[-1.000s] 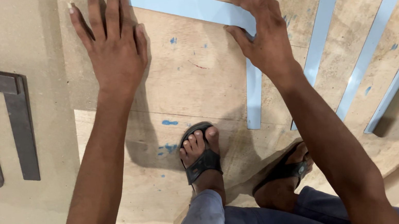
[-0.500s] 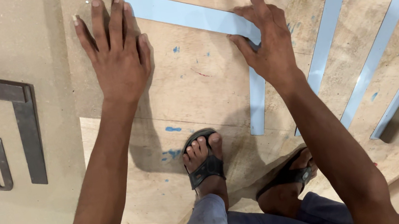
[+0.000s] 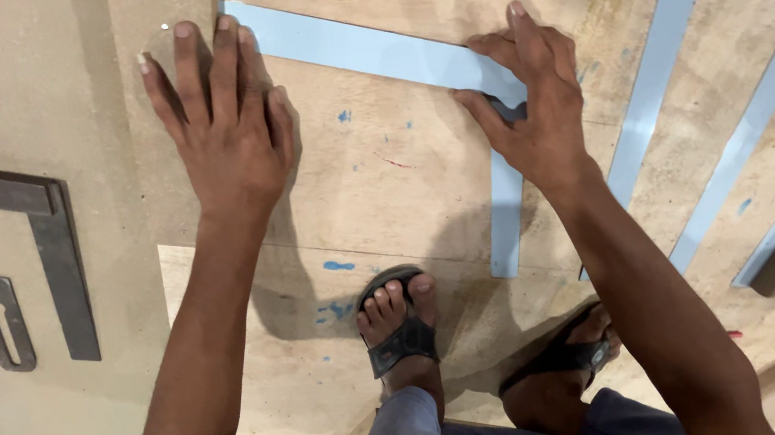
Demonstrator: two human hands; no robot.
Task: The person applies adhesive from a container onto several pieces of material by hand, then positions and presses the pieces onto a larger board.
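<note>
My left hand [image 3: 220, 120] lies flat, fingers spread, on a plywood sheet [image 3: 382, 178], its fingertips at the left end of a long light-blue strip [image 3: 354, 48]. That strip runs to the right and meets a second light-blue strip [image 3: 507, 216] at a corner. My right hand [image 3: 533, 101] presses down on that corner, fingers bent over it, and hides the joint. Neither hand holds anything up.
Three more light-blue strips [image 3: 663, 58] lie slanted on the plywood at the right. A dark metal square [image 3: 53, 244] and a slotted dark plate [image 3: 0, 320] rest on a board at the left. My feet in black sandals [image 3: 400, 322] stand on the plywood.
Everything sits a little lower in the picture as the view shifts. My right hand's fingers have curled tighter over the corner of the strips. My left hand stays flat.
</note>
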